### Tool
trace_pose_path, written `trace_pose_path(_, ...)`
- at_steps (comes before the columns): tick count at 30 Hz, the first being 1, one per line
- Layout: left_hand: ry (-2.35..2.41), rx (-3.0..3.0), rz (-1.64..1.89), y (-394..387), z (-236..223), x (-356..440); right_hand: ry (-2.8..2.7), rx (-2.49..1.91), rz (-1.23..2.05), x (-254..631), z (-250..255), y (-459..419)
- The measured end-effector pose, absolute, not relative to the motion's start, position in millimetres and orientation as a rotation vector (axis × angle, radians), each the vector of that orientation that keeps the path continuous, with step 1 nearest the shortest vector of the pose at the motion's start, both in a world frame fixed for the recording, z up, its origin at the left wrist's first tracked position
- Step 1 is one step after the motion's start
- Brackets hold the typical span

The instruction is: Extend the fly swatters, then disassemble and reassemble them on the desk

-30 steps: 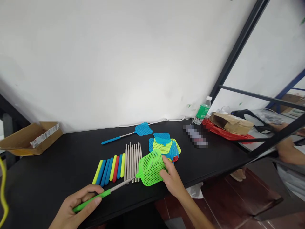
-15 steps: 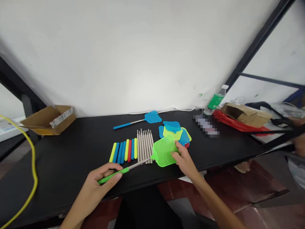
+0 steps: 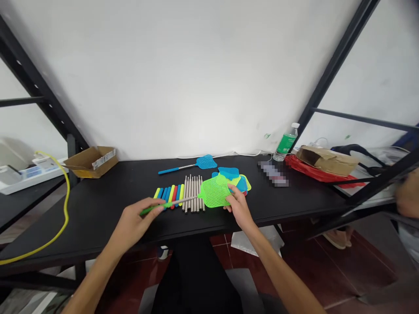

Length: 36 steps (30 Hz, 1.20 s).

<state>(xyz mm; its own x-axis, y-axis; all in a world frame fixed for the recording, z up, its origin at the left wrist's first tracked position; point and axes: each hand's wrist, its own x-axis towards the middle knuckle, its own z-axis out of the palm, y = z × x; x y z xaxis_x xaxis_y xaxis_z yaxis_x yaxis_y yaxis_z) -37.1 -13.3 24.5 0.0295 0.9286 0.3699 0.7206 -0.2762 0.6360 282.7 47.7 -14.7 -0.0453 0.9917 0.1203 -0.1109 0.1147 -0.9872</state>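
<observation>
Closest to you, your left hand (image 3: pixel 139 218) sits at lower centre-left, its fingers curled closed around the green handle of a fly swatter (image 3: pixel 214 193). The swatter lies nearly level across the black table (image 3: pixel 98 218), its metal shaft (image 3: pixel 186 200) running right to a lime-green mesh head at the centre of the frame. Your right hand (image 3: pixel 238 207) comes up from the lower right, with its fingers (image 3: pixel 231 192) slightly spread against the lower right corner of that mesh head. You cannot tell whether they pinch the mesh or only touch it.

Just under the shaft lies a row of foam grips (image 3: pixel 170 196) in yellow, blue and red, and beside it a row of bare metal rods (image 3: pixel 192 194), side by side. Just past the mesh head is an overlapping pile of swatter heads (image 3: pixel 237 181) in blue, yellow-green and red. Beyond the rods, a blue fly swatter (image 3: pixel 206 162) lies near the wall.

Farther right on the table are a pixelated, unreadable patch (image 3: pixel 273 173), a water bottle (image 3: pixel 286 141) with a green label, a red sheet (image 3: pixel 310 172) and a brown paper package (image 3: pixel 327 160). At the upper left of the table sits an open cardboard box (image 3: pixel 91 162), with a yellow cable (image 3: pixel 67 205) looping down at left. A blurred hand (image 3: pixel 407 194) of another person shows at the far right edge. A white wall (image 3: pixel 180 78) fills the top of the view.
</observation>
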Motion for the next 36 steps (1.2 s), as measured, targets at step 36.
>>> trace_pose_path(36, 2.203, 2.155, 0.871, 108.8, 27.2, -66.8, -1.562, -0.999, 0.996, 277.8, -2.2, 46.5)
